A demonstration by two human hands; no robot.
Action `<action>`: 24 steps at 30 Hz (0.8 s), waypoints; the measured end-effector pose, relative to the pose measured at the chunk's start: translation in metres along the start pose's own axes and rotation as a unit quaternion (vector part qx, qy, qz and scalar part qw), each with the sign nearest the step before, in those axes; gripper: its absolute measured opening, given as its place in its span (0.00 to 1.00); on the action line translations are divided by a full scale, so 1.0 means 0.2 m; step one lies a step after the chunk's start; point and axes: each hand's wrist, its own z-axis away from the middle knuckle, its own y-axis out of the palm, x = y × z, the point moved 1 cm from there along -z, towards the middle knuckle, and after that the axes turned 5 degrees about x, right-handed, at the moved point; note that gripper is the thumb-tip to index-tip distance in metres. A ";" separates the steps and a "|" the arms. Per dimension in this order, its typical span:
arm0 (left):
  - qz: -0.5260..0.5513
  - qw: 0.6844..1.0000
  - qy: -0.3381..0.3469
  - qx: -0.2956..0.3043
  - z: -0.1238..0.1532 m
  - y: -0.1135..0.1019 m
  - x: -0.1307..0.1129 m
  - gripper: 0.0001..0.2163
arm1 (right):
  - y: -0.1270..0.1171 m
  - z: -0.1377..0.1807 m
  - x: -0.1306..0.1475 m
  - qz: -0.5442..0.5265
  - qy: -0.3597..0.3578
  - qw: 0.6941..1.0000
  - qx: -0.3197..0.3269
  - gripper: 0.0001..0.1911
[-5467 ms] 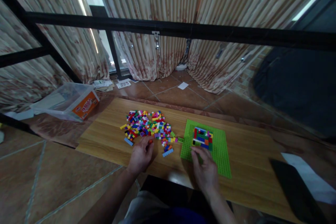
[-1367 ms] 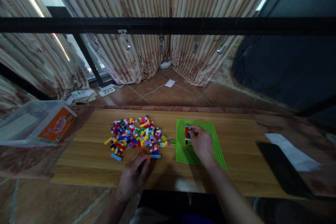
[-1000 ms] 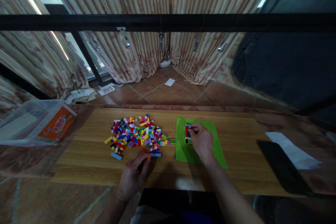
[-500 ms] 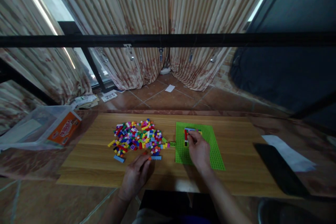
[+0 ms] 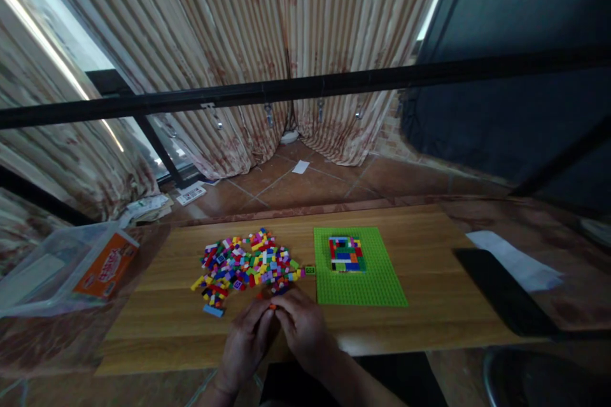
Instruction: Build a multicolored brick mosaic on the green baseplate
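Note:
My left hand (image 5: 247,335) and my right hand (image 5: 305,329) meet above the near side of the table, fingertips pinched together on a small orange brick (image 5: 272,306). Most of that brick is covered by fingers. Just beyond the hands spreads a loose pile of coloured toy bricks (image 5: 260,261). A light-blue long brick (image 5: 213,311) lies left of my left hand. To the right, a green baseplate (image 5: 382,276) carries a low, roughly square build of mixed-colour bricks (image 5: 354,257), and neither hand touches it.
A clear plastic box with an orange label (image 5: 105,265) stands left of the wooden table (image 5: 157,331). On the right are a black flat object (image 5: 501,296) and white paper (image 5: 518,261). A dark rail (image 5: 305,86) crosses in front of the curtains.
My right hand has left the build on the green baseplate and come left to join my left hand at the orange brick. The camera view has tilted and shifted slightly.

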 end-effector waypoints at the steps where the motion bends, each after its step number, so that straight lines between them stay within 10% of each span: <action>1: 0.005 1.000 0.003 0.005 0.00 -0.01 -0.01 0.09 | 0.01 0.00 0.00 -0.004 0.001 1.000 0.001 0.11; 18: 0.016 0.999 0.030 0.042 -0.03 -0.03 -0.05 0.09 | -0.01 0.00 0.03 -0.076 0.056 0.995 -0.028 0.09; 24: 0.004 1.000 0.018 0.025 -0.01 -0.03 -0.03 0.08 | -0.18 0.00 0.02 -0.063 0.055 0.995 -0.058 0.08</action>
